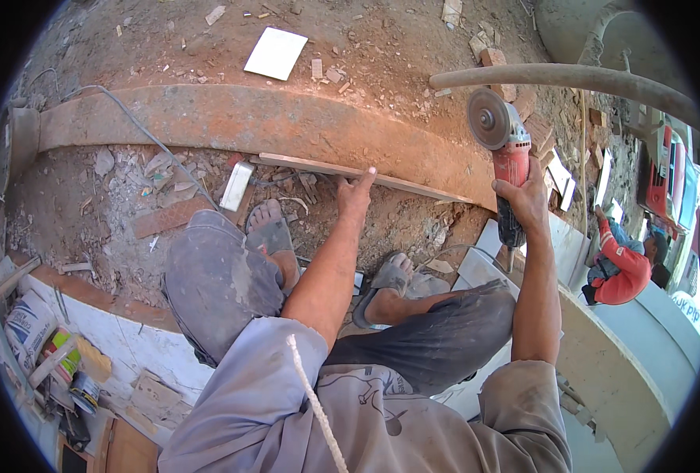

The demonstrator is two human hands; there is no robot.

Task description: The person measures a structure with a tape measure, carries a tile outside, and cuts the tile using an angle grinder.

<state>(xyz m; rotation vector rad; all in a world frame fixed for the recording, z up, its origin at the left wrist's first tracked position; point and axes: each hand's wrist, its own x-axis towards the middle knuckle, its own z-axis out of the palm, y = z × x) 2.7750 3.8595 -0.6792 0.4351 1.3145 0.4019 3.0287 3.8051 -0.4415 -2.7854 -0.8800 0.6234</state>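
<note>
Across rubble-strewn dirt ground stretches a long, dust-coated plank. Along its near edge runs a narrow strip, held near its middle by the left hand. Near the plank's right end, the right hand grips a red-and-black angle grinder. Beyond the plank lies a flat white tile.

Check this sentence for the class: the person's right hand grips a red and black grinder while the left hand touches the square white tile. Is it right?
Not quite: the left hand touches the long thin strip, not the square white tile, which lies apart on the dirt, as the head view shows. The right hand does grip the red and black grinder.
</note>
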